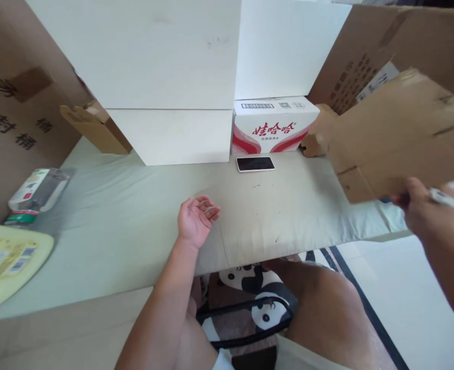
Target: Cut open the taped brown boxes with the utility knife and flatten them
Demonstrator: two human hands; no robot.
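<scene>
My right hand [435, 208] grips the lower edge of a flat brown piece of cardboard [400, 139], raised over the right end of the cloth-covered table [134, 221]. A small white object [445, 197] also sticks out between its fingers; its kind is unclear. Above the table's front part, my left hand [198, 221] is palm up with loosely curled fingers and holds nothing. Beyond it, a phone [255, 164] with a dark screen lies in front of a white and red carton [273, 126].
Large white panels or boxes [168, 136] stand at the back. Brown cardboard walls rise left [14, 103] and right [438, 46]. On the left lie a clear bottle with a green cap [37, 192] and a pale yellow jug [14, 262]. An open small carton [99, 131] leans behind them.
</scene>
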